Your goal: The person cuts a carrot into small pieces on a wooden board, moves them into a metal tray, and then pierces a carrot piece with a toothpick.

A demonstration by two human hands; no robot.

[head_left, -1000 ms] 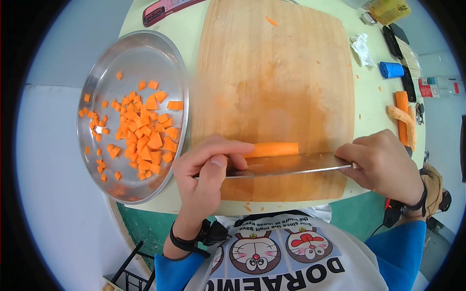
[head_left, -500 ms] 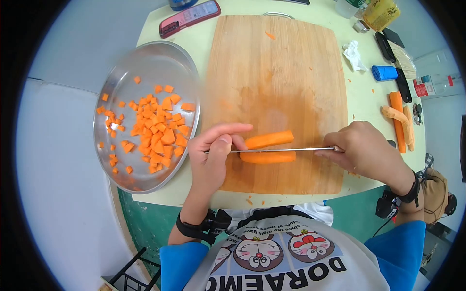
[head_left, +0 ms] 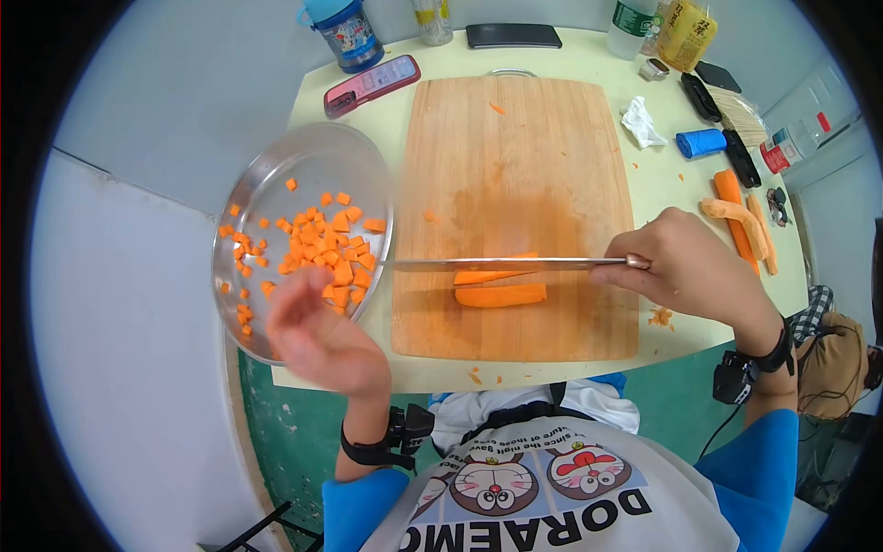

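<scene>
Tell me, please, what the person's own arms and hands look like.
The left hand and right hand are ungloved. Black wrist straps carry boxy black devices, with a thin dark cable below the right one. The sleeves are bright blue.

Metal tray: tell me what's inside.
Inside the metal tray are orange carrot pieces, piled and scattered. The left hand blocks part of its near side; anything behind the hand is hidden.

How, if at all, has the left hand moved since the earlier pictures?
Yes: judged against the cutting board, the left hand has moved left, off the board's left edge, and now shows over the near side of the metal tray.
</scene>
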